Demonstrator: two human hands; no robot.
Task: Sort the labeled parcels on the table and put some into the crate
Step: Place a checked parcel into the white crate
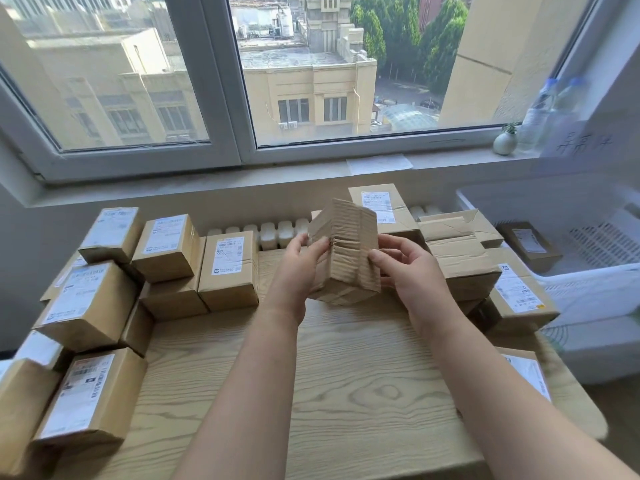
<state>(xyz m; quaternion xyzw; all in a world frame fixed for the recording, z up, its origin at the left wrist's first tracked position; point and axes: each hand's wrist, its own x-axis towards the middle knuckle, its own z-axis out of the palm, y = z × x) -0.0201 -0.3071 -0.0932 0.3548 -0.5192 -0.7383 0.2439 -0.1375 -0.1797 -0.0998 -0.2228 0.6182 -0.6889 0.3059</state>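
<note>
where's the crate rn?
Head view, far right: the white crate sits beside the table's right edge, below the water bottles on the sill, with one labelled parcel inside.

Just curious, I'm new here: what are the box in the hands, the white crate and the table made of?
The held box looks like matte brown corrugated cardboard: ridges and creases show. The crate seems white plastic, judging by its moulded slotted walls. The table shows pale wood grain with a knot; solid wood or laminate, I cannot tell.
</note>
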